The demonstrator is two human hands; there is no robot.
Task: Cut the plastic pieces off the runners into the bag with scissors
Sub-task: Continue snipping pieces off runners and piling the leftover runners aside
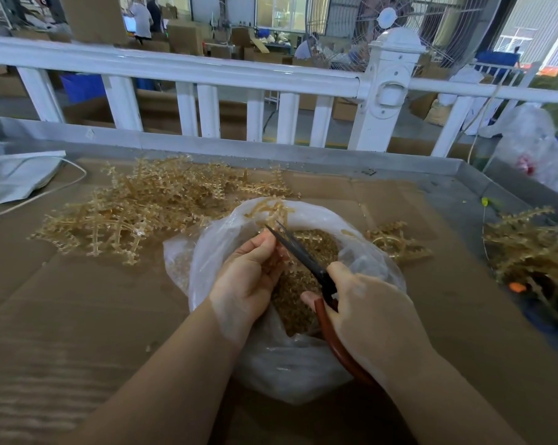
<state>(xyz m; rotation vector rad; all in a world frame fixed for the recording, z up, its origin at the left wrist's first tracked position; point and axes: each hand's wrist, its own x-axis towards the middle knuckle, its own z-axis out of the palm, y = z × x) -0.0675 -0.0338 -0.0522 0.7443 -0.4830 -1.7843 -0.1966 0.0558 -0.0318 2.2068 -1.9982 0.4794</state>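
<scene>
Head view: left hand [248, 277] over open mouth of clear plastic bag [271, 364], fingers curled, pinching amber runner [273, 211] that juts beyond fingertips. Right hand [374, 313] just beside, gripping scissors [303, 255] by red-brown handle; black blades parted, tips at runner. Cut amber pieces [303, 284] heaped inside bag. Uncut runner pile [149, 203] toward far left of cardboard-covered table [62, 300]; smaller pile [528, 245] near right edge.

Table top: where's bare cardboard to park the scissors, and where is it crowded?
Bare cardboard lies near-left, between the left forearm and the runner pile. Another bare strip lies right of the bag, before the right-hand runner heap. Crowded: far-left under the pile, and the centre, where both hands work over the bag.
</scene>
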